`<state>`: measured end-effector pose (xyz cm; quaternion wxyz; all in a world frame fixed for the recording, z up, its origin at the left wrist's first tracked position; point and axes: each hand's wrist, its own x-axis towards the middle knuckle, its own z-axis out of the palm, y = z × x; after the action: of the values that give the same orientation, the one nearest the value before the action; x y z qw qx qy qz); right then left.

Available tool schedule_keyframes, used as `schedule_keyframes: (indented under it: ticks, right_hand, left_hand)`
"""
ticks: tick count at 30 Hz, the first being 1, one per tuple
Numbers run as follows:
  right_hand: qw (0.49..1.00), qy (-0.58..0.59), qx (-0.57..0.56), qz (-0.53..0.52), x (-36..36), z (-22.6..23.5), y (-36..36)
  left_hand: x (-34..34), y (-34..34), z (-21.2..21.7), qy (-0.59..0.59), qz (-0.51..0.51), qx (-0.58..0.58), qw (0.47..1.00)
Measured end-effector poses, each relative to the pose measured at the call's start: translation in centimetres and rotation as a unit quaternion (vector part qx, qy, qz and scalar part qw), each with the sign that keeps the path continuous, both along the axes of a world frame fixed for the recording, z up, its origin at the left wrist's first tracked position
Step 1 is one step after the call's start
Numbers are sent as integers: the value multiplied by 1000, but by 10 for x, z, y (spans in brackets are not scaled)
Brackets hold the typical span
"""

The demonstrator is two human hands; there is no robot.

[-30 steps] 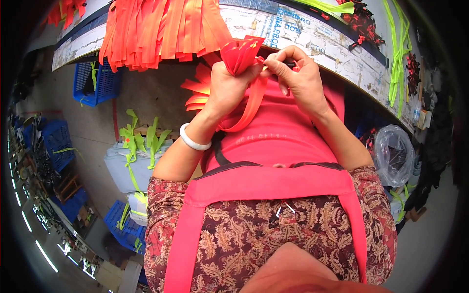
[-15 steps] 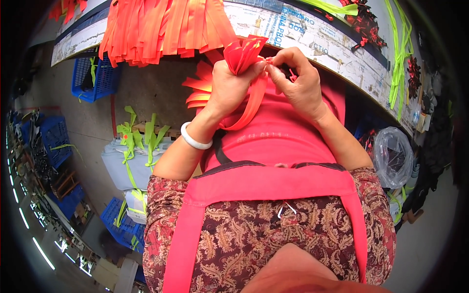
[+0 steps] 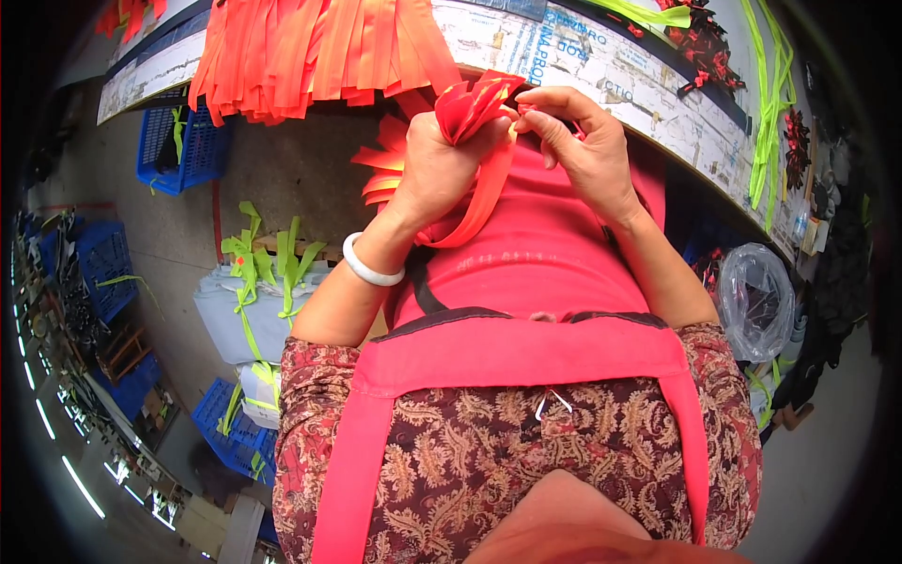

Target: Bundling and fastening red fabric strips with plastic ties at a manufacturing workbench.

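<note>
A bundle of red-orange fabric strips is gripped in my left hand, just below the table edge. Its upper ends fan out above the fist, and its tails hang to the left and down over the pink apron. Beside it, my right hand pinches with thumb and forefinger at a small red bit of fabric next to the left thumb. Whether that bit is joined to the bundle is hidden by the fingers.
On the table, many more orange strips hang over the front edge. Lime-green strips and a dark red pile lie at the right. Blue crates stand on the floor to the left. A clear plastic bag hangs at the right.
My right hand has shifted slightly right and down, its fingers uncurling a little. The small red bit between its fingertips shows differently. My left hand keeps its hold on the bundle.
</note>
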<state>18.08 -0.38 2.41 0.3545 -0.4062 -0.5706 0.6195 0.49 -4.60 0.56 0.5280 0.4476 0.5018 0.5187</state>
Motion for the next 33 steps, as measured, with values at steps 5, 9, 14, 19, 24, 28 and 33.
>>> schedule_keyframes:
  ticks: [5, 9, 14, 19, 24, 28, 33]
  right_hand:
    - [999, -11, -38, 14, 1, -1, 1]
    - [998, -33, -40, 43, 0, 0, -1]
    - [998, -34, -50, 36, 0, 0, 0]
    - [989, 28, -145, 26, 5, 1, 7]
    - [984, 19, -177, 28, 6, 3, 8]
    - [986, 14, -162, 38, 6, 6, 9]
    - [988, -5, -144, 52, 7, 9, 12]
  left_hand:
    - [0, 0, -2, -13, -14, 9, 1000]
    - [0, 0, -4, 13, -9, 30, 999]
    - [-1, 2, -5, -25, 1, 8, 1000]
    - [-1, 3, -6, -1, -13, 22, 1000]
    - [-1, 3, -7, 9, -42, 34, 998]
    - [-2, 2, -5, 0, -53, 31, 998]
    - [-1, 0, 1, 26, -65, 9, 998]
